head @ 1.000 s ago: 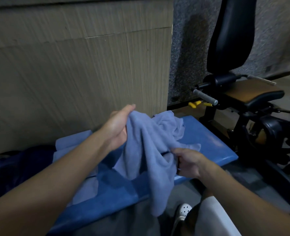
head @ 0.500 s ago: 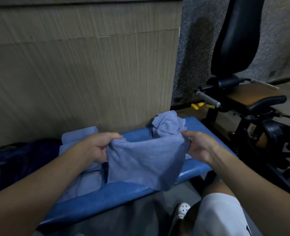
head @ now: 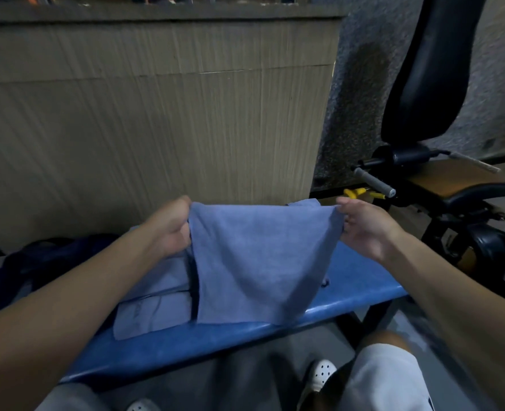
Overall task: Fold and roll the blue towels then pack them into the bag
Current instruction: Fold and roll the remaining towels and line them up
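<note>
Stretched flat now, the blue towel (head: pixel 254 262) hangs pinched by left hand (head: pixel 171 229) and right hand (head: pixel 366 229), cloth hiding most fingertips.

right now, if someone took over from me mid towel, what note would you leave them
Left hand: grips the top left corner of the blue towel.
Right hand: pinches its top right corner.
Things: the blue towel hangs spread between both hands over the blue bench. A second towel lies flat on the bench to the left, partly under it. The dark bag sits past the bench's left end.
Done: the held towel is opened out. No rolled or packed towel is visible.
Left: fold and roll each towel, then pack them into the bag.
</note>
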